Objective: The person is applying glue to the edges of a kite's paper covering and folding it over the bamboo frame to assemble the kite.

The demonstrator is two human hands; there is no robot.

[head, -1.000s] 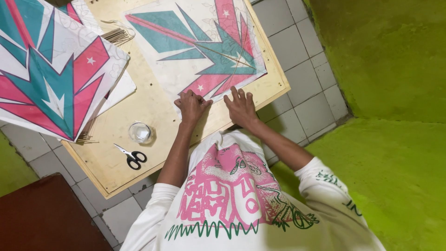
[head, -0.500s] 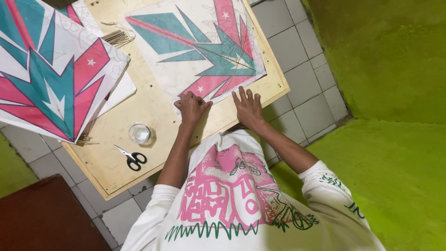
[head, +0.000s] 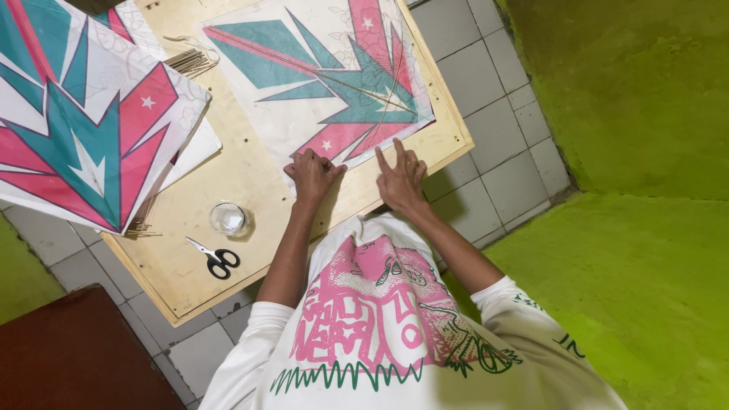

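The left hand (head: 311, 173) curled onto the kite sheet (head: 319, 83) edge, while the right hand (head: 401, 178), just beside it, had spread flat since earlier.

both hands on the kite sheet

my left hand (head: 311, 173) and right hand (head: 401, 176) press the near corner of a white, teal and pink kite sheet (head: 326, 76) on a wooden board (head: 250, 182); scissors (head: 214, 258) and a small glass jar (head: 228, 219) lie to my left.
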